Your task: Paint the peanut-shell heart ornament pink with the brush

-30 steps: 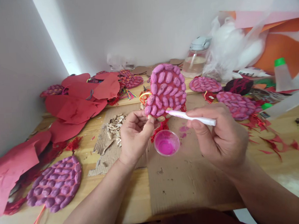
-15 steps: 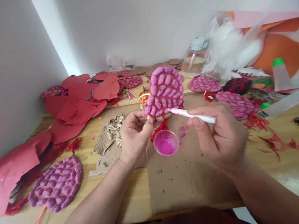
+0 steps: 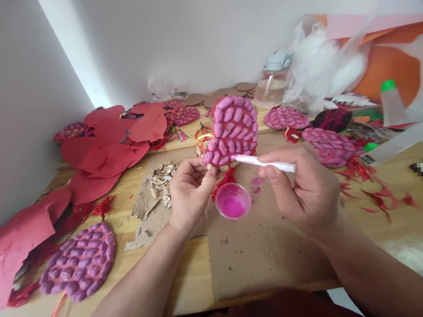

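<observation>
My left hand (image 3: 192, 191) pinches the lower left edge of a heart-shaped plaque (image 3: 235, 123) covered with pink-painted peanut shells, holding it upright. A few shells along its bottom edge are still tan. My right hand (image 3: 302, 186) grips a white paintbrush (image 3: 269, 163) like a pen, its pink-stained tip touching the shells near the plaque's bottom. A red tassel hangs below the plaque. Under it, a small clear cup (image 3: 232, 201) of magenta paint stands on a cardboard sheet (image 3: 268, 260).
Broken peanut shells (image 3: 159, 183) lie on cardboard at the left. Red paper cutouts (image 3: 107, 150) pile up behind them. A purple shell plaque (image 3: 80, 262) lies front left, more pink plaques (image 3: 329, 146) at right. Behind stand a water jug (image 3: 273, 80) and a glue bottle (image 3: 392, 102).
The brush tip has shifted slightly left along the plaque's lower edge, and my right hand moved left with it. My left hand keeps its hold on the plaque.
</observation>
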`<state>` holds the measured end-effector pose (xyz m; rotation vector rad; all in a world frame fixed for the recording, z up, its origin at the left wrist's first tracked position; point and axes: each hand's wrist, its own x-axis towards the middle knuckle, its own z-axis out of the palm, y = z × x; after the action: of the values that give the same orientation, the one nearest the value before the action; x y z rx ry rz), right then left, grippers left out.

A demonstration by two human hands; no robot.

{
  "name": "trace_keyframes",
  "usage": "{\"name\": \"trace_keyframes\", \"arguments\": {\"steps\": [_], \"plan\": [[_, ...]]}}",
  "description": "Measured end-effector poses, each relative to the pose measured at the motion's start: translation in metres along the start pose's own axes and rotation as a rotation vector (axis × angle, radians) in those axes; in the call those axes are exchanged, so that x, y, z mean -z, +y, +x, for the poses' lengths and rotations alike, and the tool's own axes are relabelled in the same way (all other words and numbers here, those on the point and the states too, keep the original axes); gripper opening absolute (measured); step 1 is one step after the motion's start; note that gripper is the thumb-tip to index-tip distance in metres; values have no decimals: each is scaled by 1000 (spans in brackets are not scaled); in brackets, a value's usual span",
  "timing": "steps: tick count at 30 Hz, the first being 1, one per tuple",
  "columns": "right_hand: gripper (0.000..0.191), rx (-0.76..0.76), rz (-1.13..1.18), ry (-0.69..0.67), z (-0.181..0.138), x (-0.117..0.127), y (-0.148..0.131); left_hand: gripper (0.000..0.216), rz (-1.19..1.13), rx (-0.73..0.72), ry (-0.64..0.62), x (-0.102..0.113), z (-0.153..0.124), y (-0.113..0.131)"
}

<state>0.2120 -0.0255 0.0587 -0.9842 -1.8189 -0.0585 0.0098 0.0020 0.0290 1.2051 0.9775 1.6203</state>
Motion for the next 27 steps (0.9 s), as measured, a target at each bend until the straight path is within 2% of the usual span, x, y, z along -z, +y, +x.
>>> {"name": "trace_keyframes", "arguments": {"steps": [3,9,13,16,18,22,27], "plan": [[23,9,-10,-26,0,1,-1,30,9,-20,-7,0,0,0],[21,13,-23,46,-1,2,0,33,16,-44,-6,1,0,-1],[22,66,-4,28,0,1,2,33,30,-59,-20,1,1,-2],[18,40,-38,64,0,1,3,33,4,-61,-22,2,2,-3],[17,27,-40,86,1,0,3,34,-14,-53,-24,2,2,-3],[19,65,2,38,2,-3,3,34,-35,-18,-15,2,2,-3],[19,39,-63,50,3,-2,4,35,-43,20,1,1,1,-3]]}}
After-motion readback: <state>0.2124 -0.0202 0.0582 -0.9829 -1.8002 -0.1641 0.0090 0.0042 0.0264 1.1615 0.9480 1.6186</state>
